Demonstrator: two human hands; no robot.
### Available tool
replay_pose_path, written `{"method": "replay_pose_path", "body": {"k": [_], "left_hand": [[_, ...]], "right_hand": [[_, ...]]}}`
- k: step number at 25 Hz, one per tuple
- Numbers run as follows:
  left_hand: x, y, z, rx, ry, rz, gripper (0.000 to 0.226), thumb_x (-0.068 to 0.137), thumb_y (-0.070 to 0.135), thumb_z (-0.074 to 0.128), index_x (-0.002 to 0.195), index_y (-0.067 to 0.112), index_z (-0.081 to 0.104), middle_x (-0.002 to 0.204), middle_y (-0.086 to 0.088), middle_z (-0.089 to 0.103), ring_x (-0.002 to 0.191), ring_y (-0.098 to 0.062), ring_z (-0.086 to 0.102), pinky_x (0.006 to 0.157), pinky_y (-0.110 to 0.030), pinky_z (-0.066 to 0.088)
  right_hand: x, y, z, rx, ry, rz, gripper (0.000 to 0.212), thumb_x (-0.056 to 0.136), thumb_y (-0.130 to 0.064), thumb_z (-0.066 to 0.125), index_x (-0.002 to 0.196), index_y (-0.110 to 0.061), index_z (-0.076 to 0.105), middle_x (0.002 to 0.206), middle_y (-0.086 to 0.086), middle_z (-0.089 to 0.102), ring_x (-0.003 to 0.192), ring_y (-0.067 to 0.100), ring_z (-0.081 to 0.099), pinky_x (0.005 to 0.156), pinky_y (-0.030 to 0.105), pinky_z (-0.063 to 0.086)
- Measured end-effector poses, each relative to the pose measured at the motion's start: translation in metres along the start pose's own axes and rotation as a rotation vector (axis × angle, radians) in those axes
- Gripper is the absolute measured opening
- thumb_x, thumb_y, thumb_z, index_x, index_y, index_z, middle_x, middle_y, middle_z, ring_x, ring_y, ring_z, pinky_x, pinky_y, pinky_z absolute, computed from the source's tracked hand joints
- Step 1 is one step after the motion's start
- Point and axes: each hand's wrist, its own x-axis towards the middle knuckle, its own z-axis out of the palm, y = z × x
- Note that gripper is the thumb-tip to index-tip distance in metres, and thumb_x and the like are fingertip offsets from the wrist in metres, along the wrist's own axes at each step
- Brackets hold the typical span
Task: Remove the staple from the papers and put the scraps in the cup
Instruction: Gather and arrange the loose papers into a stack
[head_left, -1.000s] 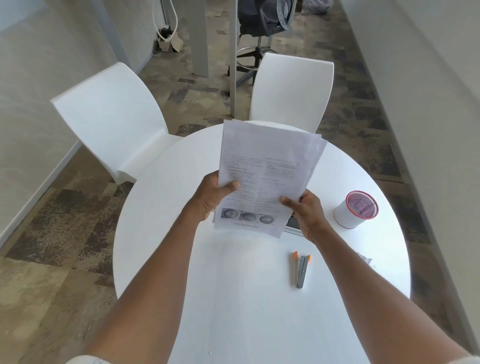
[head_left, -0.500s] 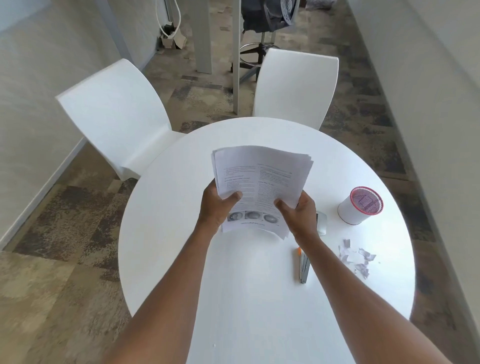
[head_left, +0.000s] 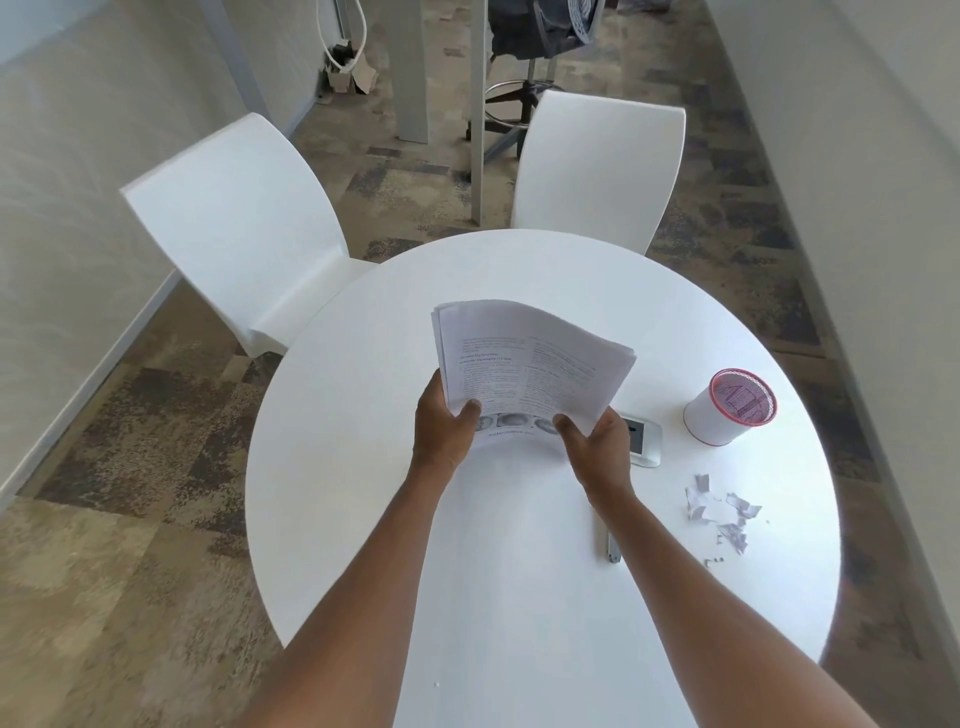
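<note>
A stack of printed papers (head_left: 530, 358) is held low over the round white table (head_left: 363, 467), its far end drooping toward the tabletop. My left hand (head_left: 444, 428) grips the near left corner and my right hand (head_left: 597, 441) grips the near right corner. A white cup with a red rim (head_left: 730, 413) stands at the right of the table. Small torn paper scraps (head_left: 719, 512) lie in front of the cup, with tiny bits beside them. A staple remover (head_left: 614, 551) lies partly hidden behind my right forearm.
A phone-like flat device (head_left: 644, 439) lies just right of my right hand. Two white chairs (head_left: 244, 228) (head_left: 597, 171) stand at the table's far side. An office stool (head_left: 530, 62) and table legs are further back.
The papers have come down from upright to nearly flat over the table, and both hands have moved lower and forward. The scraps and the flat device have come into view.
</note>
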Motion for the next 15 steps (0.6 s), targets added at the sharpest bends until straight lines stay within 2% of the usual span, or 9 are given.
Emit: {"method": "replay_pose_path", "body": {"k": [2,4,6,9,12,14,15], "left_hand": [[0.0,-0.002,0.001,0.005,0.005,-0.004,0.039,0.085,-0.002,0.057,0.121,0.012,0.062,0.11,-0.002,0.071,0.102,-0.017,0.067,0.086,-0.026,0.056],[-0.001,-0.001,0.001,-0.018,0.008,-0.004,0.034,0.088,0.002,0.059,0.121,0.012,0.063,0.11,0.0,0.071,0.101,-0.012,0.067,0.079,-0.014,0.053],[-0.001,-0.005,0.002,-0.045,0.007,-0.005,0.031,0.091,0.009,0.061,0.122,0.012,0.063,0.11,0.003,0.072,0.102,-0.011,0.068,0.076,-0.009,0.052],[0.0,-0.009,0.001,-0.083,0.004,-0.042,0.028,0.094,0.013,0.062,0.122,0.013,0.064,0.11,0.004,0.072,0.103,-0.014,0.069,0.081,-0.019,0.054],[0.006,-0.005,-0.004,-0.234,0.094,-0.123,0.016,0.095,0.012,0.065,0.11,0.015,0.067,0.101,0.004,0.073,0.098,-0.021,0.069,0.084,-0.031,0.054],[0.01,-0.001,-0.008,-0.379,0.153,-0.179,0.017,0.095,0.01,0.065,0.111,0.016,0.067,0.104,0.003,0.074,0.102,-0.022,0.069,0.087,-0.033,0.055],[0.011,0.002,-0.008,-0.422,0.173,-0.206,0.02,0.095,0.009,0.065,0.115,0.015,0.068,0.108,0.001,0.074,0.105,-0.022,0.07,0.091,-0.036,0.056]], "right_hand": [[-0.002,-0.001,0.0,0.014,0.009,0.0,0.012,0.09,-0.007,0.065,0.1,-0.011,0.069,0.092,0.0,0.072,0.088,0.019,0.067,0.068,0.009,0.046],[-0.003,-0.003,0.001,0.028,0.016,0.003,0.01,0.09,-0.009,0.063,0.098,-0.013,0.067,0.091,0.001,0.072,0.087,0.02,0.066,0.072,0.02,0.049],[-0.004,-0.002,0.0,0.006,0.003,0.023,0.009,0.09,-0.009,0.063,0.096,-0.015,0.066,0.088,-0.001,0.072,0.086,0.019,0.066,0.07,0.022,0.048],[-0.008,0.005,-0.004,-0.097,-0.022,0.02,0.008,0.088,-0.011,0.065,0.095,-0.014,0.066,0.085,-0.002,0.07,0.088,0.022,0.067,0.062,0.013,0.043],[-0.01,0.009,-0.009,-0.063,-0.013,0.024,0.032,0.085,-0.012,0.073,0.114,-0.015,0.061,0.103,-0.005,0.067,0.097,0.014,0.062,0.072,0.005,0.042],[-0.011,0.013,-0.01,-0.006,-0.014,0.112,0.054,0.08,-0.027,0.08,0.125,-0.016,0.054,0.113,-0.01,0.066,0.106,0.008,0.061,0.085,0.016,0.046],[-0.01,0.016,-0.01,0.052,-0.052,0.17,0.058,0.077,-0.034,0.082,0.124,-0.016,0.054,0.111,-0.01,0.069,0.106,0.008,0.063,0.087,0.023,0.05]]}}
